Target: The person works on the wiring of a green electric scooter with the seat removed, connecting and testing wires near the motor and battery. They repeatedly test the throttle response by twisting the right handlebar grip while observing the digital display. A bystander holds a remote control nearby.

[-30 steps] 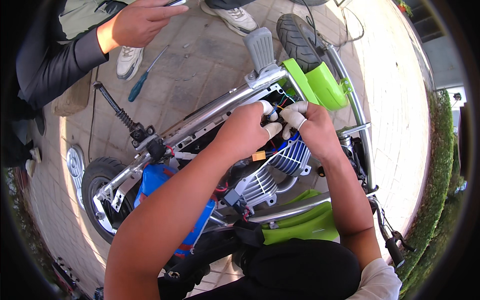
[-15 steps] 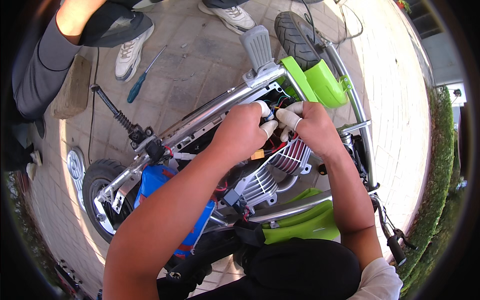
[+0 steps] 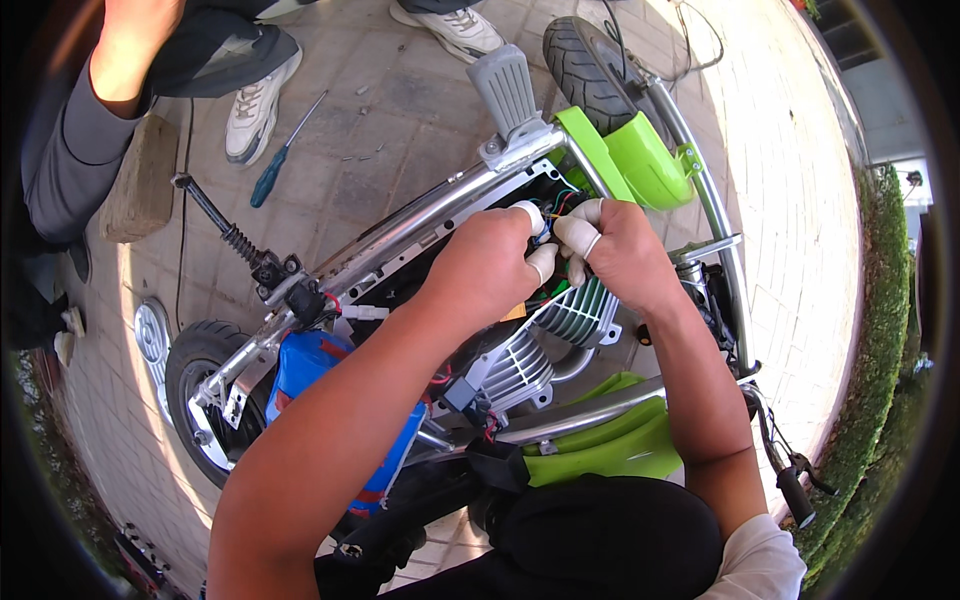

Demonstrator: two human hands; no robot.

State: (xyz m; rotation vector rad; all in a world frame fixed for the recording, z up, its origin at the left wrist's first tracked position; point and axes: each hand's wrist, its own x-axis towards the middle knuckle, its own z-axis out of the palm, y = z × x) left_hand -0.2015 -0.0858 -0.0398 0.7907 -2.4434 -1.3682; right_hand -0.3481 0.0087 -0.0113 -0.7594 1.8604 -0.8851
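Note:
White finger covers sit on the fingertips of both my hands. My left hand (image 3: pixel 490 255) is closed, thumb and forefinger pinching thin coloured wires (image 3: pixel 556 212) inside the frame of a small bike lying on its side. Opposite it, my right hand (image 3: pixel 628 250) pinches the same bundle, its fingertips almost touching the left ones. Exactly which wire each hand grips is hidden by the fingers. Just below the hands are a silver finned engine-like cover (image 3: pixel 580 318) and a yellow connector (image 3: pixel 514 312), partly covered by my left hand.
A blue wrapped battery-like pack (image 3: pixel 310 365) lies under my left forearm. A screwdriver (image 3: pixel 268 180) rests on the paving near another person's shoe (image 3: pixel 250 115). The green fender (image 3: pixel 648 165) and front tyre-side handlebar grip (image 3: pixel 795 498) stand to the right. A wooden block (image 3: pixel 140 185) is at far left.
Both hands stay pinched at the wires, with only slight finger shifts. More green wire shows beneath them now. The whole view has moved a little.

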